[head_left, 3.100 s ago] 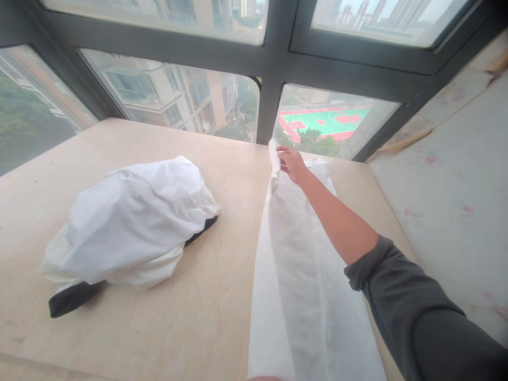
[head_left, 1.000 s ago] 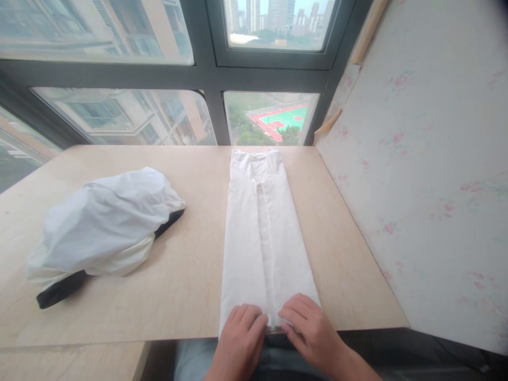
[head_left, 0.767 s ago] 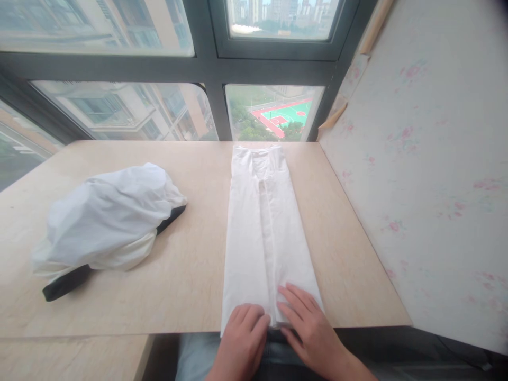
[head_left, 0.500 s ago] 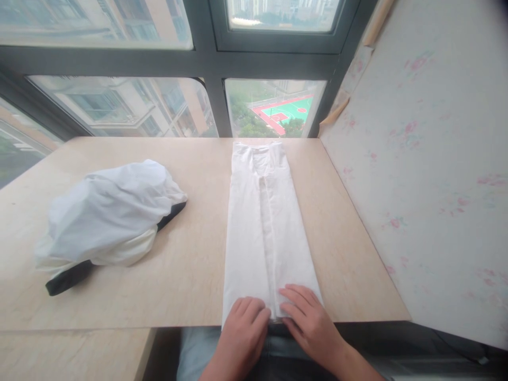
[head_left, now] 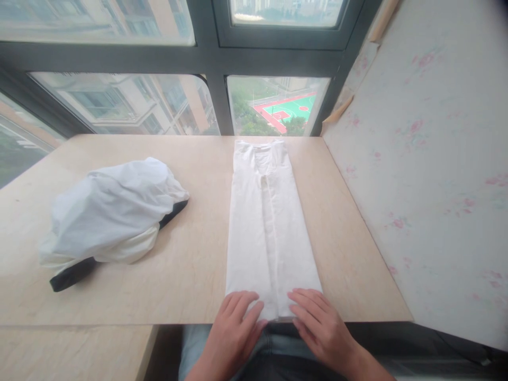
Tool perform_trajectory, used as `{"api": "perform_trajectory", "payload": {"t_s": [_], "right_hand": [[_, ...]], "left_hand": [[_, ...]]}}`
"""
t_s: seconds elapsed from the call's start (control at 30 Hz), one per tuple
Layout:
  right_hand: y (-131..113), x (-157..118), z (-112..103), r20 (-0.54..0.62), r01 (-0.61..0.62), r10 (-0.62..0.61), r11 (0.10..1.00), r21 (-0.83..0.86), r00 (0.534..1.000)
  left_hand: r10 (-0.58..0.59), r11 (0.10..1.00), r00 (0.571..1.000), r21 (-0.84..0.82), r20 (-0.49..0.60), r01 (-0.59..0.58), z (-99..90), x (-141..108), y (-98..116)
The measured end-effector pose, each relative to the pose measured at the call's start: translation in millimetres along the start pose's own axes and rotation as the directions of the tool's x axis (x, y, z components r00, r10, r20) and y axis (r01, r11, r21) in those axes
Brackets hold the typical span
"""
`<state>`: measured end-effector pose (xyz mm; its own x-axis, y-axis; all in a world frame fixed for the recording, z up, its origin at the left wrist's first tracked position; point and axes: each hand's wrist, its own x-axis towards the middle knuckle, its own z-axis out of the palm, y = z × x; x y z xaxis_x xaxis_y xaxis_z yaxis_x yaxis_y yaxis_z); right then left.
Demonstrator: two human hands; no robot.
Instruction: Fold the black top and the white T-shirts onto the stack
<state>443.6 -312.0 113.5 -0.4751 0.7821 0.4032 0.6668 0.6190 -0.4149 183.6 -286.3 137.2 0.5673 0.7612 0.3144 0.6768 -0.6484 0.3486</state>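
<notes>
- White garment (head_left: pixel 272 222) lies flat on the worktop (head_left: pixel 190 264), folded lengthwise into a narrow strip: both long sides turned in, meeting at a centre seam. It runs from the near edge to the far edge by the window (head_left: pixel 278 106).
- Judgement: the lengthwise folds look done; the strip has not yet been folded across its length, so the shortening folds are what is left.
- Left hand (head_left: pixel 234 330) rests flat, fingers spread, on the strip's near left corner. Right hand (head_left: pixel 321 325) is flat on the near right corner. Hands sit apart, one either side of the seam, both open and pressing down rather than gripping (can't rule out a thumb tucked under the hem; that edge is hidden).
- Crumpled white pile (head_left: pixel 111 211) sits well apart to the left, with a dark item (head_left: pixel 73 272) poking out under it. Untouched.
- Versus 3.1 s ago: the right arm was stretched out to the far end, lifting the strip's far edge; now the strip lies flat and both hands are at the near end.
- Versus 0.5 s ago: fingertips were almost touching at the seam; now they have spread outward toward the corners. The strip itself has barely shifted.
</notes>
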Motion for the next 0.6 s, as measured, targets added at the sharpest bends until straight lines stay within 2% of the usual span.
{"api": "perform_trajectory", "payload": {"t_s": [0.07,0.17,0.3,0.5,0.6], "right_hand": [[7.2,-5.2,-3.0,0.014,-0.011,0.012,0.998,-0.055,1.000],[14.7,-12.3,-3.6,0.099,0.000,0.012,0.992,-0.127,0.995],[14.9,-22.2,-0.2,0.173,0.060,-0.028,0.981,-0.183,0.985],[14.4,-40.5,-3.8,0.085,0.122,-0.113,0.986,-0.113,0.990],[18.5,-43.5,-10.1,0.021,0.078,-0.078,0.996,-0.039,0.997]], "left_hand": [[0.015,0.997,1.000,0.075,-0.016,-0.014,-0.8,-12.3,-11.1],[0.040,0.979,0.999,0.197,0.031,-0.045,6.4,-33.5,-25.4],[0.077,0.952,0.997,0.295,0.022,-0.080,14.0,-51.3,-29.5],[0.185,0.957,0.983,0.231,-0.014,-0.177,1.8,-65.3,-27.3],[0.177,0.974,0.981,0.154,-0.079,-0.164,-1.3,-70.2,-31.2]]}}
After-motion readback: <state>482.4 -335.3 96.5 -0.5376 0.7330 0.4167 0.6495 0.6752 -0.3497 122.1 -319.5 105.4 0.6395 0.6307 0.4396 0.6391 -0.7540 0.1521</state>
